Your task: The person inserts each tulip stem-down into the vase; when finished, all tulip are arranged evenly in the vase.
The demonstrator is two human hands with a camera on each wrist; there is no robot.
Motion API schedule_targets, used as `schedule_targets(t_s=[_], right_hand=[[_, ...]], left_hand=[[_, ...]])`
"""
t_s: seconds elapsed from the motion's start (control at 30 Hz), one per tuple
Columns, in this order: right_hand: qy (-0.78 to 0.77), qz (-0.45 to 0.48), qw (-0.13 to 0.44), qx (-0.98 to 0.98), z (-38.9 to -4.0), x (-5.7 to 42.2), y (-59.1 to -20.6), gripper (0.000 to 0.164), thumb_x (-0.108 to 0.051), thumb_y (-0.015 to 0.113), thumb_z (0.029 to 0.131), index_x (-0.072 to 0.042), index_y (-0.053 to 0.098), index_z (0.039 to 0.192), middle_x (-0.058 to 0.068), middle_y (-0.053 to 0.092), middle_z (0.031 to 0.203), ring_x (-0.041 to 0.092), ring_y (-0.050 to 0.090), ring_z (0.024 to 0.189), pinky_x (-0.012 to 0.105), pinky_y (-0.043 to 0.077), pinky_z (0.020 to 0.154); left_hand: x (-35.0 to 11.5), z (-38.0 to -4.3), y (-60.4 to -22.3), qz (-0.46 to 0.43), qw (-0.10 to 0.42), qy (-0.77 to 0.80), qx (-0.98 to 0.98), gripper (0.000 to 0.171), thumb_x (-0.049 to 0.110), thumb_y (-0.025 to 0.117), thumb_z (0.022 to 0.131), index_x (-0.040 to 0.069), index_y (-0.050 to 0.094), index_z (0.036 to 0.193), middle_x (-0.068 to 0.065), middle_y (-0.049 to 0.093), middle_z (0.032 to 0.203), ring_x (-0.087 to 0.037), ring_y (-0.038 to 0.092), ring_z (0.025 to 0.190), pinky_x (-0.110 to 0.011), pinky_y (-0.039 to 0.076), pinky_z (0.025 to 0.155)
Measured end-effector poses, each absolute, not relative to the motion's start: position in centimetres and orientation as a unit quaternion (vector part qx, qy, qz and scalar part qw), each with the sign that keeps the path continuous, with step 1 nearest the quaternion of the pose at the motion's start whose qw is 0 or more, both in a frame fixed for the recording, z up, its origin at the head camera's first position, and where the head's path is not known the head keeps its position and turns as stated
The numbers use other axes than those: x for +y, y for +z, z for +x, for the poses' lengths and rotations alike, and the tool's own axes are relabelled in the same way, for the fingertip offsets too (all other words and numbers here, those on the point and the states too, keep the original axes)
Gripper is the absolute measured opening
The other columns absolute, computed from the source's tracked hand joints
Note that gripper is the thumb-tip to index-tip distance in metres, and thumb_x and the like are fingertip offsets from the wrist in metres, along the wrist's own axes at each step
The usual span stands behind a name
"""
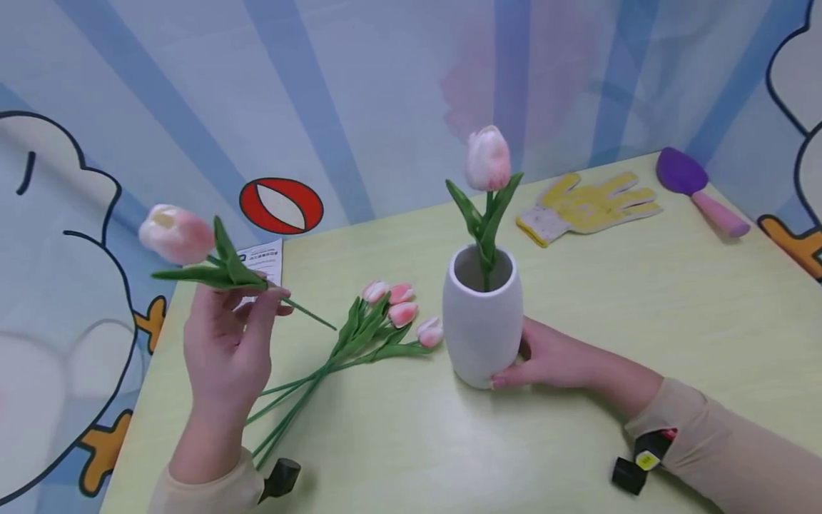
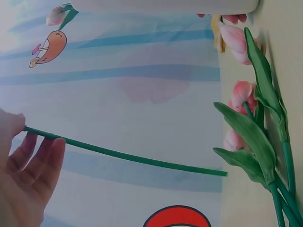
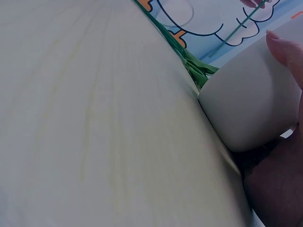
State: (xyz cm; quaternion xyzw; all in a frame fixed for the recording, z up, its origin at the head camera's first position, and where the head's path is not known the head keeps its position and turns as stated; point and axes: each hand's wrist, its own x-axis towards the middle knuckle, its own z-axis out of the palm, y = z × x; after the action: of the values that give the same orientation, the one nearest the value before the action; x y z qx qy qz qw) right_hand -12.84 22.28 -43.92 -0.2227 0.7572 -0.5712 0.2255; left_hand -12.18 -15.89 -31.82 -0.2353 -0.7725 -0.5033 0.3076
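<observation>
Tulip [image 1: 176, 234] in my left hand [image 1: 227, 339]: cream-and-pink bloom, green leaves. Vase [image 1: 483, 332] in my right hand [image 1: 549, 355]: plain white; its tulip [image 1: 489, 160] whitish pink. Clock from vase: loose tulips [image 1: 359, 334] at 9, pink and white over green; glove [image 1: 592, 207] between 1 and 2, yellow, whitish cuff; scoop [image 1: 693, 185] at 2, purple, handle pink. Table [image 1: 571, 450] pale yellow. Backdrop [image 1: 417, 93] at 12, blue stripes. My sleeves [image 1: 726, 450] beige.

High head view, forward and down; close wrist views, white vase [image 1: 481, 328] common to all
</observation>
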Motion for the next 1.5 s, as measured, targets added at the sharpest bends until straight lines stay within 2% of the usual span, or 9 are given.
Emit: schedule_targets(t_s=[0.1, 0.2, 0.47, 1.03, 1.5], right_hand=[[-0.570, -0.223, 0.223, 0.759, -12.9, 22.3, -44.0, 0.091, -0.024, 0.086, 0.084, -0.019, 0.030, 0.156, 0.008, 0.045, 0.155, 0.035, 0.044, 0.143, 0.065, 0.030, 0.119], [-0.566, -0.221, 0.219, 0.764, -12.8, 22.4, -44.0, 0.091, -0.024, 0.086, 0.084, -0.018, 0.031, 0.156, 0.008, 0.045, 0.154, 0.035, 0.044, 0.142, 0.065, 0.031, 0.119], [-0.568, -0.230, 0.213, 0.761, -12.8, 22.3, -44.1, 0.091, -0.023, 0.086, 0.084, -0.016, 0.030, 0.156, 0.010, 0.046, 0.154, 0.037, 0.045, 0.142, 0.064, 0.031, 0.118], [-0.568, -0.230, 0.216, 0.760, -12.9, 22.0, -44.0, 0.092, -0.024, 0.086, 0.084, -0.015, 0.029, 0.156, 0.010, 0.044, 0.155, 0.037, 0.043, 0.143, 0.065, 0.030, 0.119], [-0.564, -0.236, 0.218, 0.760, -13.0, 22.1, -44.2, 0.093, -0.025, 0.085, 0.085, -0.019, 0.028, 0.157, 0.008, 0.043, 0.157, 0.036, 0.042, 0.144, 0.066, 0.030, 0.119]], left_hand=[[-15.9, -11.9, -31.5, -0.232, 0.303, -0.581, -0.719, 0.029, -0.014, 0.060, 0.095, -0.017, 0.053, 0.123, -0.006, 0.067, 0.108, -0.018, 0.073, 0.093, -0.023, 0.062, 0.080], [-15.8, -11.6, -31.2, -0.245, 0.288, -0.645, -0.664, 0.027, -0.017, 0.057, 0.096, -0.019, 0.051, 0.123, -0.014, 0.067, 0.108, -0.024, 0.073, 0.093, -0.029, 0.064, 0.079], [-15.5, -10.3, -30.1, -0.210, 0.244, -0.741, -0.589, 0.021, -0.012, 0.053, 0.100, -0.011, 0.054, 0.122, -0.020, 0.066, 0.109, -0.033, 0.073, 0.094, -0.041, 0.064, 0.081], [-14.6, -9.0, -29.2, -0.236, 0.225, -0.806, -0.494, 0.022, -0.019, 0.049, 0.098, -0.018, 0.052, 0.120, -0.025, 0.066, 0.105, -0.037, 0.074, 0.090, -0.044, 0.064, 0.083], [-12.8, -8.9, -26.4, -0.273, 0.268, -0.834, -0.398, 0.021, -0.015, 0.058, 0.096, -0.018, 0.049, 0.115, -0.029, 0.065, 0.099, -0.039, 0.073, 0.083, -0.044, 0.065, 0.079]])
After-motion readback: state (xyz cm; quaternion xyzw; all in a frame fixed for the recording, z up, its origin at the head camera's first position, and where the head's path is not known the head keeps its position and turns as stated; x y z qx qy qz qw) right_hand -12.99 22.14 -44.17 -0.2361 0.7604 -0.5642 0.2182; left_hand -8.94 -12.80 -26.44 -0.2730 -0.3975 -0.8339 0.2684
